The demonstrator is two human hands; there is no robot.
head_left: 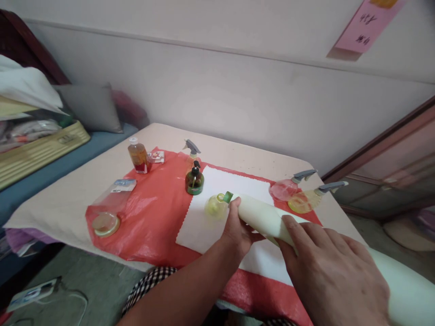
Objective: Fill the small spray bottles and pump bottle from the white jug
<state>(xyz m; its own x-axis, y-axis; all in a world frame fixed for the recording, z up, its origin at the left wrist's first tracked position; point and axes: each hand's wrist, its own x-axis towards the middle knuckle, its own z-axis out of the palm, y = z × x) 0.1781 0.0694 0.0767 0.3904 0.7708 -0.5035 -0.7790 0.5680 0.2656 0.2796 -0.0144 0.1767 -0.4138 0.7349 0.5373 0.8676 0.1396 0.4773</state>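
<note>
My left hand (238, 226) is closed around the neck end of a long cream-white bottle (261, 217) with a green spout, which is tipped nearly flat over a white cloth (200, 226). My right hand (333, 271) lies with its fingers curled over the bottle's body further back. The green spout meets the mouth of a small round yellow-green bottle (215, 206) standing on the cloth. The cloth lies on a red plastic sheet (149, 217) spread over the table (68, 199).
On the red sheet stand a dark green pump bottle (194, 179), an amber bottle with a white cap (137, 155) and a grey spray trigger (191, 147). A clear bottle (110, 208) lies at the left. Pink (285, 188) and yellow (304, 201) spray bottles lie at the right.
</note>
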